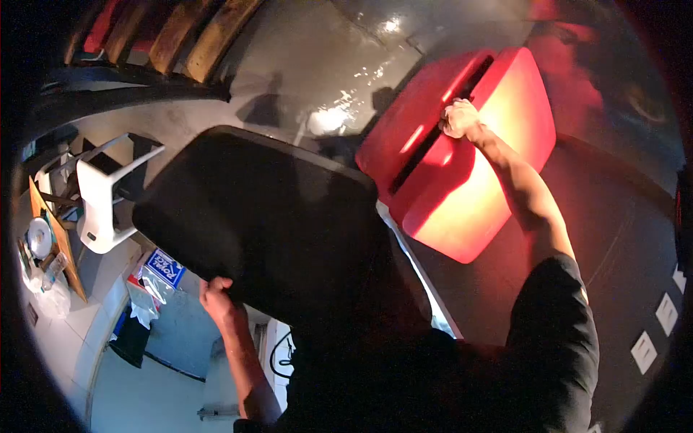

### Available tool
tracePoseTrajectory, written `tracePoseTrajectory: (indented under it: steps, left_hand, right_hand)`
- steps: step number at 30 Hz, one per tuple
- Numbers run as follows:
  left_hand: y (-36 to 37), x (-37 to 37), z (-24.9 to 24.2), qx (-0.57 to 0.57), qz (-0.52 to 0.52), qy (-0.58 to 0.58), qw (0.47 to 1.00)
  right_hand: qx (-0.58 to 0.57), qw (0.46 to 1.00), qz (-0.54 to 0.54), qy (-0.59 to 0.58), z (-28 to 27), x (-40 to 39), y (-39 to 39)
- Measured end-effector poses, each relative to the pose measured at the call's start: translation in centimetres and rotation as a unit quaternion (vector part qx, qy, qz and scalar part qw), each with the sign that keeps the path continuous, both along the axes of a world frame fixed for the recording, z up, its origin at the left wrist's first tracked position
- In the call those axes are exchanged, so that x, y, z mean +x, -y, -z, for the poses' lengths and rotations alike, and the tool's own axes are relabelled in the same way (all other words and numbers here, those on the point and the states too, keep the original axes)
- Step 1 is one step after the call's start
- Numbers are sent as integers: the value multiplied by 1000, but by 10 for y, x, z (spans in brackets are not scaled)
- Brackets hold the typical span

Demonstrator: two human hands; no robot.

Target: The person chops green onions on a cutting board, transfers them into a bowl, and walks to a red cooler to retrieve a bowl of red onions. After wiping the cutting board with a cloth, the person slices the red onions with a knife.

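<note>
A large dark board or panel with rounded corners (267, 216) fills the centre-left of the view. My left hand (220, 297) is closed on its lower edge, thumb over the surface. To the right stand two red rounded panels (487, 173), side by side with a dark gap between them, lit brightly in places. My right hand (460, 118) is closed at the top of that gap, on the edge of the nearer red panel. Its fingertips are partly hidden in the gap.
A white chair (101, 206) is at the left, beside a wooden table edge (68, 267) holding a plate and plastic items. A blue labelled box (163, 269) sits below. Wooden slats (173, 36) are at the upper left. White wall plates (644, 352) are at the lower right.
</note>
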State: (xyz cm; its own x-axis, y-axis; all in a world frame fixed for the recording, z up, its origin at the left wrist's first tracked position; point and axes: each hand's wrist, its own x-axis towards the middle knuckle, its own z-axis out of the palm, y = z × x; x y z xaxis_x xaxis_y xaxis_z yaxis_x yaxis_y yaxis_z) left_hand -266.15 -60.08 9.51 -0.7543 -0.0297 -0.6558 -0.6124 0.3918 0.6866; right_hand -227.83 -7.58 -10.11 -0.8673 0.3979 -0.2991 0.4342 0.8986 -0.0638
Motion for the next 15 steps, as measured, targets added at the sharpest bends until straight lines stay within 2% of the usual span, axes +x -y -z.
tracePoseTrajectory:
  steps: [1,3,7,8,10,13,15]
  left_hand:
    - [-8,4,-2,20,1,3,1000]
    - [-20,4,-4,67,13,3,998]
    - [-30,1,8,43,53,-20,997]
    - [-34,1,7,51,66,-17,996]
    - [-38,3,3,61,89,-9,994]
    - [-62,10,-5,103,92,3,990]
    - [-63,9,-2,98,89,11,991]
  right_hand:
    - [26,999,1,34,-25,2,2]
    - [47,999,11,-1,-83,10,18]
    - [107,992,20,-65,-150,59,30]
    - [105,993,17,-45,-155,71,30]
    - [102,986,99,-81,-143,108,31]
    - [-16,979,87,-182,-149,127,21]
    - [-16,981,87,-170,-156,125,26]
